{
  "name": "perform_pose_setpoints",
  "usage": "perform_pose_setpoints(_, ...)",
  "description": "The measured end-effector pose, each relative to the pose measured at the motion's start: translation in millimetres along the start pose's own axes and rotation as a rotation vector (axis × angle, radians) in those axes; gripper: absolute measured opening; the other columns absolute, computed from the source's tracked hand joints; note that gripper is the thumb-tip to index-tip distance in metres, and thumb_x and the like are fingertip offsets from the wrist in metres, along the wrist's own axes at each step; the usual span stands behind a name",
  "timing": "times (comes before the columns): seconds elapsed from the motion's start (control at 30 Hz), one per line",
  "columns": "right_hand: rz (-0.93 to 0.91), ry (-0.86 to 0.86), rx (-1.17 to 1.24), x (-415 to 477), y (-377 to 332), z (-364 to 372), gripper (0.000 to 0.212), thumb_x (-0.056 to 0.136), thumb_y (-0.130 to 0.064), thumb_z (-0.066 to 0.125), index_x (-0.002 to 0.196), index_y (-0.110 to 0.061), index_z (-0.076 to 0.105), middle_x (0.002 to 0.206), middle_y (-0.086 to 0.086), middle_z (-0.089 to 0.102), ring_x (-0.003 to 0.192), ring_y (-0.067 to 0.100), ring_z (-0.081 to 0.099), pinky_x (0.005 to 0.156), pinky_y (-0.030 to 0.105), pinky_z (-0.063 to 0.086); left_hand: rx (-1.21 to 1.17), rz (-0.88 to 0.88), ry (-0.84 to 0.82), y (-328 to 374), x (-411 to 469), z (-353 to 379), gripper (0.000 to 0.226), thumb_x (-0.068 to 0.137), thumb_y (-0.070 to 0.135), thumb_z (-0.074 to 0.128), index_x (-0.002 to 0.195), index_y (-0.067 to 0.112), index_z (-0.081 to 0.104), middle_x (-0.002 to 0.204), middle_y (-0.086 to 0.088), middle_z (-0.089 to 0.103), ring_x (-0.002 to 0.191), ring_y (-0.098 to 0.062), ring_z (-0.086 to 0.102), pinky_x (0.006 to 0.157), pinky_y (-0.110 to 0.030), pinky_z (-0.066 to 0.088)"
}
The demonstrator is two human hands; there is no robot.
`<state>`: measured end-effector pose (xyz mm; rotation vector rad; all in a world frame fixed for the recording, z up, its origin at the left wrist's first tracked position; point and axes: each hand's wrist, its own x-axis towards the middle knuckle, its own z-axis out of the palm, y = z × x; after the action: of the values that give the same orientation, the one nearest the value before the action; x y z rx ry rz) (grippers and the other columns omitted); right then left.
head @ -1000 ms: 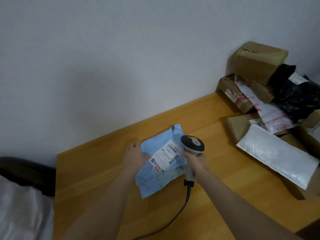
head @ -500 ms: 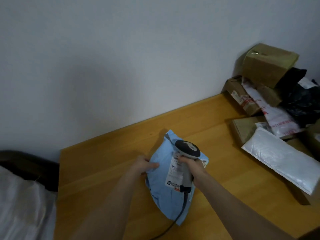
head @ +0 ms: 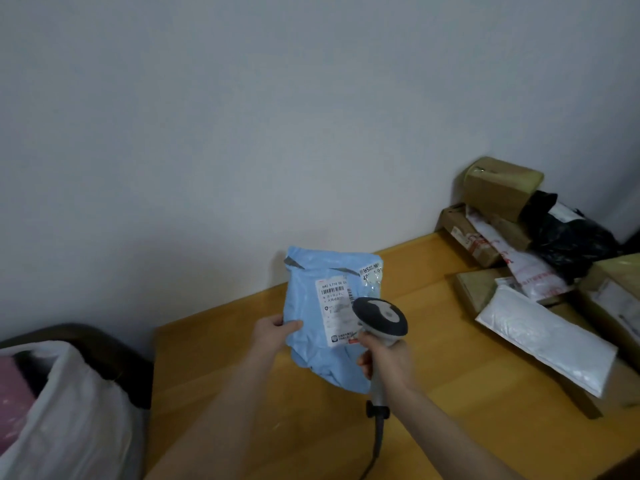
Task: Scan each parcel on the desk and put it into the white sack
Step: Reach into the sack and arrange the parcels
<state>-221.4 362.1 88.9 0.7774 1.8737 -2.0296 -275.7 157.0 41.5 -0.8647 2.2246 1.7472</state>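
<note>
The left hand (head: 273, 332) pinches an upright, soft light-blue plastic mailer parcel (head: 317, 317); the right hand (head: 389, 358) has its fingers wrapped around a grey handheld barcode scanner (head: 379, 318) at the parcel's label.

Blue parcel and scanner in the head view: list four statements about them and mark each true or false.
1. The left hand pinches the blue parcel by its left edge. True.
2. The right hand is empty. False: it grips the scanner by its handle.
3. The blue parcel's label faces away from the camera. False: the label, barcode at its top, faces the camera.
4. The white sack sits left of the desk. True.
</note>
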Motion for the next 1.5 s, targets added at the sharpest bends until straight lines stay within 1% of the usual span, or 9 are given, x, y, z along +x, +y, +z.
perform_pose_setpoints(0.1, -0.065, -0.048, -0.04, -25.7, -3.4, 3.4, 0.015, 0.088, -0.011, 0.066, 0.085, 0.004, 0.067, 0.052, 0.01, 0.059, 0.042, 0.016, 0.051, 0.047, 0.026, 0.041, -0.042, 0.034, 0.012, 2.0, -10.4, -9.8, 0.011, 0.077, 0.006, 0.076, 0.079, 0.013, 0.067, 0.082, -0.003, 0.068, 0.085, -0.024, 0.065, 0.079, -0.035, 0.052)
perform_pose_setpoints(0.2, -0.102, -0.073, -0.096, -44.0, -7.1, 4.0, 0.013, 0.087, -0.011, 0.066, 0.081, 0.001, 0.066, 0.052, 0.011, 0.061, 0.042, 0.016, 0.052, 0.048, 0.027, 0.042, -0.058, 0.071, 0.03, 4.1, -21.7, -17.7, 0.02, 0.077, 0.005, 0.075, 0.096, 0.004, 0.069, 0.085, -0.004, 0.069, 0.082, -0.022, 0.065, 0.074, -0.031, 0.052)
perform_pose_setpoints(0.27, -0.102, -0.09, -0.131, -53.9, -9.8, 2.7, 0.012, 0.086, -0.01, 0.065, 0.078, -0.001, 0.066, 0.052, 0.011, 0.061, 0.042, 0.018, 0.051, 0.05, 0.028, 0.042, -0.067, 0.086, 0.047, 5.1, -30.6, -22.0, 0.02, 0.078, 0.004, 0.074, 0.098, 0.006, 0.068, 0.087, -0.004, 0.068, 0.079, -0.018, 0.064, 0.069, -0.026, 0.051)
perform_pose_setpoints(0.5, -0.105, -0.154, -0.165, -83.2, -15.6, -10.1, 0.01, 0.086, -0.006, 0.063, 0.078, -0.003, 0.065, 0.051, 0.008, 0.057, 0.041, 0.016, 0.048, 0.045, 0.026, 0.04, 0.004, 0.104, 0.125, 1.9, -52.5, -31.6, 0.03, 0.078, 0.01, 0.075, 0.107, 0.004, 0.068, 0.097, -0.006, 0.069, 0.087, -0.019, 0.063, 0.078, -0.03, 0.05)
perform_pose_setpoints(0.77, -0.116, -0.178, -0.179, -99.4, -16.1, -19.0, 0.016, 0.084, -0.004, 0.062, 0.068, -0.005, 0.061, 0.052, 0.008, 0.055, 0.043, 0.017, 0.047, 0.045, 0.026, 0.039, 0.044, 0.098, 0.173, -1.4, -65.6, -37.9, 0.043, 0.076, 0.017, 0.078, 0.116, 0.006, 0.065, 0.109, -0.007, 0.069, 0.096, -0.022, 0.064, 0.088, -0.037, 0.053)
perform_pose_setpoints(1.0, -0.131, -0.203, -0.199, -109.3, -14.7, -22.4, 0.014, 0.082, -0.003, 0.061, 0.068, -0.003, 0.06, 0.053, 0.008, 0.054, 0.043, 0.018, 0.046, 0.046, 0.026, 0.039, 0.045, 0.112, 0.207, -3.3, -79.7, -41.8, 0.041, 0.078, 0.016, 0.076, 0.117, 0.007, 0.065, 0.112, -0.007, 0.068, 0.091, -0.02, 0.061, 0.086, -0.035, 0.051)
perform_pose_setpoints(1.13, -0.147, -0.221, -0.204, -113.3, -15.7, -23.5, 0.012, 0.082, -0.004, 0.062, 0.07, -0.003, 0.063, 0.052, 0.009, 0.054, 0.044, 0.019, 0.047, 0.047, 0.027, 0.04, 0.036, 0.112, 0.239, -3.7, -88.6, -43.5, 0.04, 0.079, 0.015, 0.075, 0.117, 0.006, 0.064, 0.112, -0.008, 0.067, 0.088, -0.018, 0.059, 0.08, -0.031, 0.049)
perform_pose_setpoints(1.33, -0.165, -0.257, -0.216, -119.7, -16.5, -27.3, 0.016, 0.082, -0.002, 0.062, 0.066, -0.004, 0.059, 0.053, 0.009, 0.052, 0.044, 0.018, 0.045, 0.046, 0.027, 0.039, 0.023, 0.116, 0.278, -3.9, -97.9, -44.0, 0.039, 0.08, 0.015, 0.075, 0.116, 0.007, 0.065, 0.112, -0.007, 0.068, 0.088, -0.018, 0.059, 0.078, -0.03, 0.048)
perform_pose_setpoints(1.5, -0.164, -0.27, -0.206, -121.7, -17.8, -29.0, 0.015, 0.082, -0.001, 0.061, 0.067, -0.003, 0.059, 0.052, 0.009, 0.051, 0.041, 0.017, 0.044, 0.043, 0.025, 0.038, 0.011, 0.117, 0.29, -5.4, -104.0, -45.0, 0.038, 0.079, 0.017, 0.075, 0.115, 0.008, 0.066, 0.111, -0.006, 0.068, 0.089, -0.019, 0.061, 0.081, -0.032, 0.051)
